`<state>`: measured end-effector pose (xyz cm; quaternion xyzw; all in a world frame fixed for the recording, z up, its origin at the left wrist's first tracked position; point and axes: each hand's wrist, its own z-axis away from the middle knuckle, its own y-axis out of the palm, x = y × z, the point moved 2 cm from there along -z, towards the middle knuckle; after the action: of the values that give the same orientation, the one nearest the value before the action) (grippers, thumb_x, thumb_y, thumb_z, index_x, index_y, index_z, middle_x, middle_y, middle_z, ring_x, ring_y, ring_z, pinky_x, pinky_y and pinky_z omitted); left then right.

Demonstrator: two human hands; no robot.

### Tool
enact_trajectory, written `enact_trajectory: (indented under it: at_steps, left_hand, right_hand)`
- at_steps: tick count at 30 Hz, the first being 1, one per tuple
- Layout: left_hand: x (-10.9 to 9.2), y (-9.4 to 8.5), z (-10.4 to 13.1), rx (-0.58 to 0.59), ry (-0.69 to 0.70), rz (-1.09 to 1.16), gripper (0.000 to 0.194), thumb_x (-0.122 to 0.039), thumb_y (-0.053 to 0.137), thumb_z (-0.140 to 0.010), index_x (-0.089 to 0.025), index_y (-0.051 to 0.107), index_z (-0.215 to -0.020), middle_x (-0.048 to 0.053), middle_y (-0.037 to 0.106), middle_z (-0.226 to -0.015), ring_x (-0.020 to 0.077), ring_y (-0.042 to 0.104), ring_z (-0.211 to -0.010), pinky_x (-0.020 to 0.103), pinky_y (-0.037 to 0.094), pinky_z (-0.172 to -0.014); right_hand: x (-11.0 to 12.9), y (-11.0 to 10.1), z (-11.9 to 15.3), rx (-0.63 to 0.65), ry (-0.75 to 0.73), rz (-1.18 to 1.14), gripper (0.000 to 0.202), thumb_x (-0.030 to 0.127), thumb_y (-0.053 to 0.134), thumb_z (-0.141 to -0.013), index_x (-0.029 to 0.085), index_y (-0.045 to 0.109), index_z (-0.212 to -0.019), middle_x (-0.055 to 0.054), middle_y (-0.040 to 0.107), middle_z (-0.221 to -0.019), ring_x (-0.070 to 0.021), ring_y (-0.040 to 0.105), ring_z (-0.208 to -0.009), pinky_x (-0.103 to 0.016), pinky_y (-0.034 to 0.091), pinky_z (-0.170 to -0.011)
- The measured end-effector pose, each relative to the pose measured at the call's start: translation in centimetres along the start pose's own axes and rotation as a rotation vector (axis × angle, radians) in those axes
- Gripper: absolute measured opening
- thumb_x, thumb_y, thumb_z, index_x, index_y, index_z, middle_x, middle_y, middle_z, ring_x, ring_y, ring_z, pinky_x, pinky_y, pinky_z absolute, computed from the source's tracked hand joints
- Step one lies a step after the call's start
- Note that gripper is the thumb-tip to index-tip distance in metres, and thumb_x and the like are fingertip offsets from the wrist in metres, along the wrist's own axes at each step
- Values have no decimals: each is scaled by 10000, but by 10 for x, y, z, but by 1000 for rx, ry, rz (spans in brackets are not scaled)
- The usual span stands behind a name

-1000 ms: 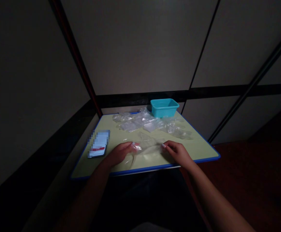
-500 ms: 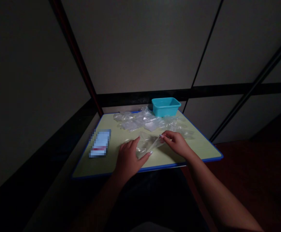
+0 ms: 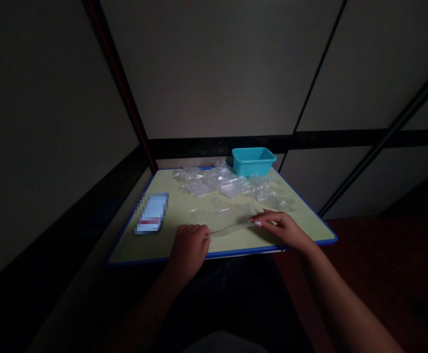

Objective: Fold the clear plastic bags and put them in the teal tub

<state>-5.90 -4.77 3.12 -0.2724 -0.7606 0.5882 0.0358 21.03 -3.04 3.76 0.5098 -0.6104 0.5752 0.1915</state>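
A clear plastic bag (image 3: 223,215) is stretched between my two hands just above the near part of the table. My left hand (image 3: 191,245) is closed on its left end, the thumb pressed against the curled fingers. At the other end, my right hand (image 3: 280,227) pinches the bag between thumb and fingertips. The edge nearest me runs taut from hand to hand. Beyond the hands lies a loose spread of several crumpled clear plastic bags (image 3: 214,182).
A turquoise plastic basin (image 3: 254,166) stands at the table's back right. On the left rests a phone (image 3: 152,213) with a lit, blurred screen. The pale yellow table (image 3: 140,250) has a blue edge and stands against a panelled wall (image 3: 214,73).
My left thumb and fingers, apart before, have closed on the bag. My right hand has moved slightly right and nearer me, and the bag's near edge is pulled out straighter.
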Motion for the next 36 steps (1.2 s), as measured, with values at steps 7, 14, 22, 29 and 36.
enact_trajectory:
  at_steps: [7, 14, 22, 29, 36]
  left_hand:
    - [21, 6, 9, 13, 58, 206, 142, -162, 616, -770, -218, 658, -893, 55, 694, -989, 235, 608, -976, 409, 420, -919]
    - [39, 15, 19, 137, 146, 165, 386, -223, 507, -860, -243, 575, -1240, 81, 557, -1340, 243, 445, -1297, 548, 200, -1101]
    - [45, 11, 15, 269, 223, 395, 344, -232, 458, -896, -286, 627, -1191, 24, 601, -1283, 173, 493, -1259, 439, 287, -1097]
    - [55, 7, 2, 278, 138, 620, 321, -345, 467, -880, -241, 705, -1069, 26, 675, -1173, 212, 613, -1108, 368, 426, -985]
    - [56, 2, -24, 263, -75, 642, 365, -461, 506, -843, -174, 724, -785, 11, 729, -779, 205, 656, -771, 273, 481, -709]
  right_hand:
    - [-11, 1, 20, 187, 34, 14, 245, 460, 605, -848, 310, 722, -1002, -51, 690, -1139, -265, 577, -1160, -609, 76, -1114]
    - [-18, 3, 27, 262, 56, 55, 254, 450, 594, -859, 332, 693, -1060, -51, 615, -1261, -253, 505, -1242, -618, -27, -1107]
    - [-14, 0, 25, 216, 48, 47, 266, 458, 573, -870, 321, 698, -1060, -42, 664, -1190, -253, 582, -1154, -615, 63, -1113]
    - [-17, -1, 10, 83, 148, -26, 396, 547, 559, -826, 193, 727, -884, -58, 735, -886, -220, 659, -839, -367, 504, -786]
    - [-28, 1, -16, -10, 173, 17, 393, 534, 547, -820, 172, 609, -681, -7, 614, -623, -139, 551, -586, -247, 422, -556]
